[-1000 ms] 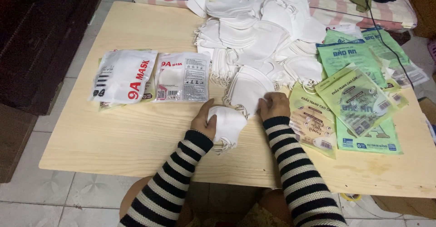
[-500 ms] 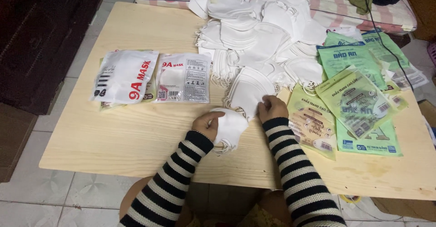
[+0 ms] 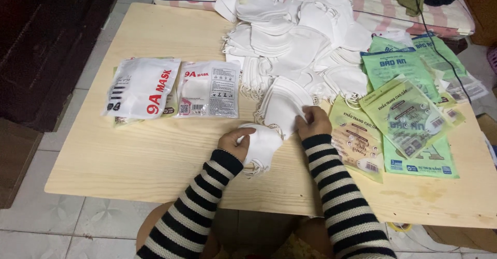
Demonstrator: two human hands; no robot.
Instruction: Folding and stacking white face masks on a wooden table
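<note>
My left hand (image 3: pixel 234 142) holds a small stack of folded white face masks (image 3: pixel 264 145) near the front of the light wooden table (image 3: pixel 129 155). My right hand (image 3: pixel 313 121) pinches the edge of the top mask of a fanned stack of white masks (image 3: pixel 282 103) just behind it. Both arms wear black-and-white striped sleeves. A big loose heap of white masks (image 3: pixel 295 41) covers the far middle of the table.
Two white printed mask packets (image 3: pixel 173 88) lie at the left. Several green plastic packets (image 3: pixel 404 109) are spread at the right. A striped mattress (image 3: pixel 362 0) borders the far edge, with a black cable (image 3: pixel 440 52) running down. Dark wooden furniture (image 3: pixel 46 52) stands at the left.
My left hand and its mask stack have shifted slightly right and up. My right hand stays at the fanned stack, now gripping its top mask's edge.
</note>
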